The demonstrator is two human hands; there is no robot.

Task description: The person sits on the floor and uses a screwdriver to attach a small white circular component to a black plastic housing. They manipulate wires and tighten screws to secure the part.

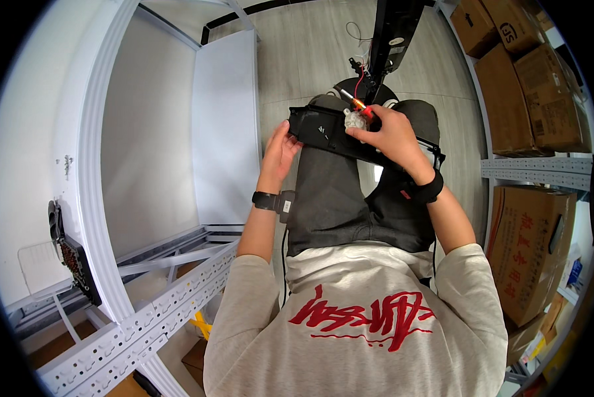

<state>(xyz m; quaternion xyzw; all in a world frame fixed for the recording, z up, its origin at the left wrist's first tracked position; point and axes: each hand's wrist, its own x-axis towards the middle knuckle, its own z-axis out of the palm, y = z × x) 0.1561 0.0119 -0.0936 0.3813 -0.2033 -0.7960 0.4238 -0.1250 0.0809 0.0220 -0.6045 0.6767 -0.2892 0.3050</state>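
Across my thighs lies a long black panel [342,139] with a raised rim. Several small screws [323,133] rest loose on its left half. My left hand [282,147] holds the panel's left end, its fingers at the edge. Over the panel's middle, my right hand [395,135] grips a screwdriver [356,103] with a red and orange handle, its metal shaft pointing up and left. Below the handle, at the thumb and fingers of the same hand, is a small whitish moulded part [354,122]. A red wire [359,86] runs up just beyond the screwdriver.
Ahead of my knees stands a tall black frame [393,43] on a round black base, with loose wires. White metal shelving [171,291] is at my left, beside a white panel [225,126]. Cardboard boxes [532,245] fill the shelves at my right.
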